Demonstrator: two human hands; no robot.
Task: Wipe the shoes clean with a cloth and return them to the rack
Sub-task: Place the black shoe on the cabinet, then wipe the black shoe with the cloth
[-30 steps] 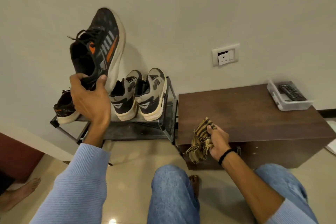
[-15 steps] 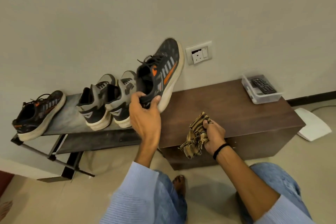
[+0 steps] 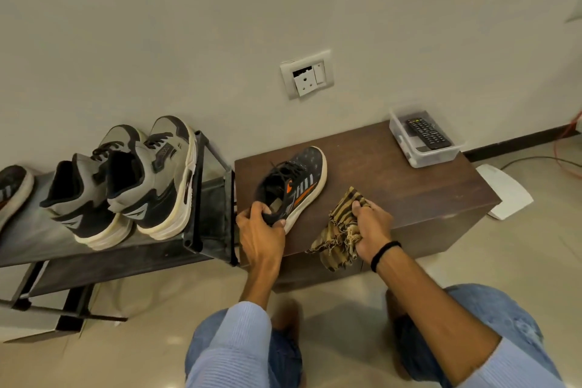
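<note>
Shoe (image 3: 299, 186) lowered to cabinet (image 3: 393, 186); left hand (image 3: 259, 230) hides heel.

Brown cabinet (image 3: 409, 195) with dark shoe (image 3: 299, 186), striped cloth (image 3: 338, 242), clear box (image 3: 436, 158); black rack (image 3: 209, 198) with grey pair (image 3: 151, 189), apparently another shoe (image 3: 12, 189).

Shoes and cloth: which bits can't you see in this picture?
In the head view:
1. The left edge cuts off the black shoe on the rack; only its toe shows.
2. The left hand covers the held shoe at its heel.
3. The right hand hides the middle of the cloth.
4. The remote has buttons too small to read.
</note>
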